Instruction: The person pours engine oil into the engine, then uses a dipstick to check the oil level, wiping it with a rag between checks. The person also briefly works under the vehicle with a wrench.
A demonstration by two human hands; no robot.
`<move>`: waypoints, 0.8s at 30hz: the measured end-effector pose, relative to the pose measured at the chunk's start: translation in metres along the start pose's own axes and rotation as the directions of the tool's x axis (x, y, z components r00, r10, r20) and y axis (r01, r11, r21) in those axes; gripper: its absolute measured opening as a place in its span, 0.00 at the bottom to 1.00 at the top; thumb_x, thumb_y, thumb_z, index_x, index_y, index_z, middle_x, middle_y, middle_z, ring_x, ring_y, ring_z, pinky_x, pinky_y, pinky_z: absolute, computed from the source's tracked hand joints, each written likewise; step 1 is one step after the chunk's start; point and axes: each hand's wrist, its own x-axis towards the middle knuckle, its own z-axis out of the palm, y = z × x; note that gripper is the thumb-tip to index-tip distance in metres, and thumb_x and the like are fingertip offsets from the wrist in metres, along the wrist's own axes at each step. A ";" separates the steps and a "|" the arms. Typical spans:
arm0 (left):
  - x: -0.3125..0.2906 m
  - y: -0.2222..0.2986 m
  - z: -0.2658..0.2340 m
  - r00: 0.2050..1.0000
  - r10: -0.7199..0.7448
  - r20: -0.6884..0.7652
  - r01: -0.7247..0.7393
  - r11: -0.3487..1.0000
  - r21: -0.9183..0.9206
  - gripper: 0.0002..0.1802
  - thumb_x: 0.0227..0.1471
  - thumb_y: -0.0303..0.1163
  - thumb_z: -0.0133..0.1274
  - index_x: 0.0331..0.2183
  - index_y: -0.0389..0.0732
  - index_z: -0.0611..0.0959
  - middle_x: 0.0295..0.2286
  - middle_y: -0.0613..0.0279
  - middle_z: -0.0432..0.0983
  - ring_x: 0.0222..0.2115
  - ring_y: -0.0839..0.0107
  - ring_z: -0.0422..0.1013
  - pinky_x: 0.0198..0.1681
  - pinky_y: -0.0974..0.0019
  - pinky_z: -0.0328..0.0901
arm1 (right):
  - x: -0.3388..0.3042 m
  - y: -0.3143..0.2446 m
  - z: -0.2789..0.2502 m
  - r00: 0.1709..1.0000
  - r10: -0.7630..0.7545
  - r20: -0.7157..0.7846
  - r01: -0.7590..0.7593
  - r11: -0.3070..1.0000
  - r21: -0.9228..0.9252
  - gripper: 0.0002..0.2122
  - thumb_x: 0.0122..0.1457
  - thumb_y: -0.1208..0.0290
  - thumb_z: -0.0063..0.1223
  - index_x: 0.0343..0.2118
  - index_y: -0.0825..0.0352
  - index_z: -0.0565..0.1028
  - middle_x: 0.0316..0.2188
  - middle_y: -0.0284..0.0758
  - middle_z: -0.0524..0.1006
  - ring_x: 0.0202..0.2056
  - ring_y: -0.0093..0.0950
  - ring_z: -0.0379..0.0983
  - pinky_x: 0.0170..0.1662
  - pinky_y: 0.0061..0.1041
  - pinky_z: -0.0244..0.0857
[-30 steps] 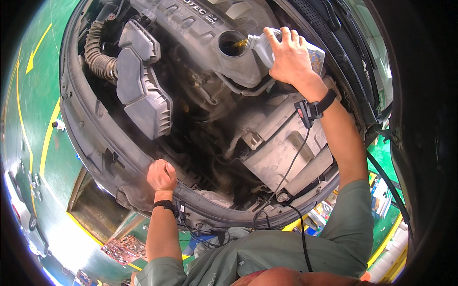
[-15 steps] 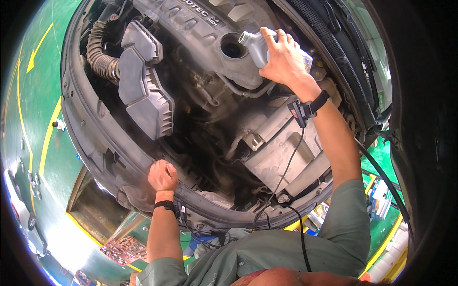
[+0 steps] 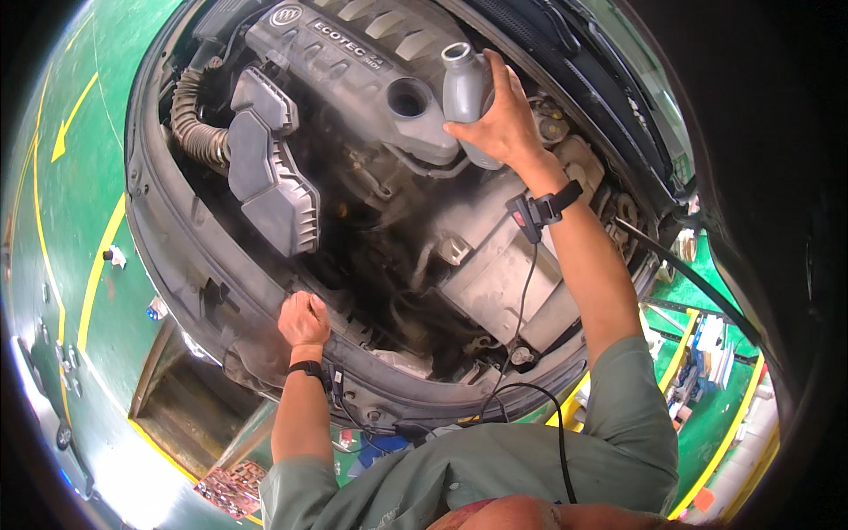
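Observation:
My right hand is wrapped round a grey plastic bottle, fingers on its far side and thumb across its near side. The bottle has no cap on, and its round mouth faces up. Left of it, apart from the bottle, is the dark round opening in the grey engine cover. My left hand is closed in a fist at the car's front edge; whatever it may hold is hidden.
A black air filter housing with a ribbed hose stands at left in the engine bay. A pale box-shaped cover lies below my right forearm. A cable hangs from my right wrist device. A dark rod slants at right.
My right hand has drawn the bottle back from beside the opening and turned it from a leftward tilt to more upright. My left fist stays at the front edge. The view has shifted slightly.

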 end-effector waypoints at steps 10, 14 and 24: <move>0.002 -0.004 0.014 0.997 -0.078 -0.006 0.079 0.997 0.022 0.23 0.63 0.50 0.43 0.25 0.42 0.77 0.27 0.50 0.78 0.33 0.45 0.74 0.36 0.44 0.66 | -0.200 -0.089 -0.151 0.993 0.089 -0.072 -0.048 0.894 0.445 0.64 0.31 0.53 0.81 0.69 0.73 0.50 0.62 0.47 0.65 0.63 0.40 0.63 0.66 0.37 0.56; 0.007 0.008 -0.001 0.990 -0.141 0.019 0.139 0.987 0.078 0.30 0.64 0.56 0.40 0.25 0.42 0.82 0.27 0.46 0.81 0.32 0.42 0.75 0.36 0.42 0.67 | -0.325 -0.116 -0.211 0.977 0.205 -0.065 -0.155 0.881 0.448 0.59 0.33 0.57 0.80 0.68 0.70 0.53 0.62 0.47 0.65 0.64 0.41 0.62 0.67 0.37 0.55; -0.138 0.351 -0.168 0.658 0.753 -0.001 -0.424 0.369 -0.827 0.10 0.62 0.33 0.53 0.39 0.39 0.86 0.27 0.54 0.80 0.29 0.61 0.75 0.34 0.62 0.69 | -0.576 -0.159 -0.298 0.826 0.508 -0.244 -0.469 0.860 0.203 0.52 0.31 0.67 0.76 0.65 0.64 0.59 0.58 0.50 0.66 0.59 0.51 0.64 0.62 0.44 0.62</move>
